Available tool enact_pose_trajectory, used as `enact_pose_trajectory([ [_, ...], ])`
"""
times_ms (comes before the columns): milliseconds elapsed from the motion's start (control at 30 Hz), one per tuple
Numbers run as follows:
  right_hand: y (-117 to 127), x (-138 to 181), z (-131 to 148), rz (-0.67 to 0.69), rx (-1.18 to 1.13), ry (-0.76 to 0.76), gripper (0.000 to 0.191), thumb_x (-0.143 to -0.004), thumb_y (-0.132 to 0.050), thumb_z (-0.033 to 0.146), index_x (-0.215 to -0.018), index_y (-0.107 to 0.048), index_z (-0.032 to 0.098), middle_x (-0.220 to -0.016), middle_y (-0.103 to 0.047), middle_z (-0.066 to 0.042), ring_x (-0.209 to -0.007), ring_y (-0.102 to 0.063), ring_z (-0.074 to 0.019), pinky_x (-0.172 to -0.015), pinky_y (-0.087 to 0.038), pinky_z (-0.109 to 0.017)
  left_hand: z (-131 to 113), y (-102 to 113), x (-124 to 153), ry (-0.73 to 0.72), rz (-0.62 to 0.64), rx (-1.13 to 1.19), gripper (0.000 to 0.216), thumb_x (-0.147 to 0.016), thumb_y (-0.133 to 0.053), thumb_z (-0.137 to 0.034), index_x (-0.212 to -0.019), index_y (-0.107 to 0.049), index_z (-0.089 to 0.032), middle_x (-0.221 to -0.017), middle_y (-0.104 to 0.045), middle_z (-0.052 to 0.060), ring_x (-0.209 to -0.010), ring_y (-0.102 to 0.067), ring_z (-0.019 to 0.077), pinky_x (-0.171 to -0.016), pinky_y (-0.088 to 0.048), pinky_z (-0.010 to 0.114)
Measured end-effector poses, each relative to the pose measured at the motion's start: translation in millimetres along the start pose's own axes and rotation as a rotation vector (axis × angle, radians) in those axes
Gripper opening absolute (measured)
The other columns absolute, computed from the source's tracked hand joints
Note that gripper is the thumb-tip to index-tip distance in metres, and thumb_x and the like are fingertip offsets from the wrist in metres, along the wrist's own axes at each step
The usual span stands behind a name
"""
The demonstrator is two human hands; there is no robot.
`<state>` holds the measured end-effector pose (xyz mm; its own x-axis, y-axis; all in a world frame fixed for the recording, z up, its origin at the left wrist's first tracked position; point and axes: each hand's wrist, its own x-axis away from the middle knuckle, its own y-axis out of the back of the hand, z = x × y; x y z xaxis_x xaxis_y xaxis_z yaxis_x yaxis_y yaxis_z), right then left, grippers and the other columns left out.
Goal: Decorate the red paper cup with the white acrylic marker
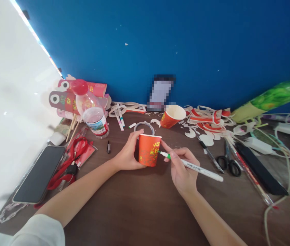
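In the middle of the desk an orange paper cup [146, 150] with yellow lettering and greenish-grey patches stands upright. My left hand [129, 153] wraps round its left side, thumb low and fingers behind. A white marker with a green tip [198, 169] is pinched in my right hand [184, 169]. Its tip touches, or almost touches, the right side of the cup by the lettering. Some right-hand fingers reach toward the cup's edge. Just behind the cup lies a roll of clear tape [144, 127], and a small green-and-white marker cap [132, 125] is beside it.
A second paper cup [172, 117] lies tilted behind. Cut paper strips [206, 119], scissors [228, 164], a pen [211, 157] and cables [288, 164] fill the right. Leftward are a plastic bottle [96, 121], a phone [39, 174] and a red lanyard [63, 171]. A blue partition [140, 41] rises behind.
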<state>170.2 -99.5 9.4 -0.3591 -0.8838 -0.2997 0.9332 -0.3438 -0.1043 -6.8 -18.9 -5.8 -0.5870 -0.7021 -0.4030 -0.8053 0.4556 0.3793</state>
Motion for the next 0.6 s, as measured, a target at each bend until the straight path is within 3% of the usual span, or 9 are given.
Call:
enact_pose_trajectory([
  [333, -10, 0, 14, 0.058, 0.224, 0.218, 0.015, -0.083, -0.058, 0.014, -0.071, -0.050, 0.018, -0.055, -0.060, 0.004, -0.104, -0.065, -0.0252, -0.107, -0.045, -0.048, 1, -2, 1, -0.028, -0.009, -0.011, 0.105, -0.059, -0.083, -0.041, -0.140, -0.018, -0.025, -0.139, -0.035, 0.016, -0.132, -0.041, 0.0330, -0.110, -0.039, 0.051],
  [600, -10, 0, 13, 0.000, 0.261, 0.185, 0.015, -0.084, -0.058, 0.017, -0.072, -0.049, 0.018, -0.059, -0.062, 0.003, -0.103, -0.066, -0.0250, -0.103, -0.049, -0.046, -2, -1, 1, 0.030, 0.008, 0.001, 0.105, -0.058, -0.084, -0.039, -0.139, -0.018, -0.024, -0.141, -0.035, 0.018, -0.131, -0.043, 0.0322, -0.109, -0.041, 0.050],
])
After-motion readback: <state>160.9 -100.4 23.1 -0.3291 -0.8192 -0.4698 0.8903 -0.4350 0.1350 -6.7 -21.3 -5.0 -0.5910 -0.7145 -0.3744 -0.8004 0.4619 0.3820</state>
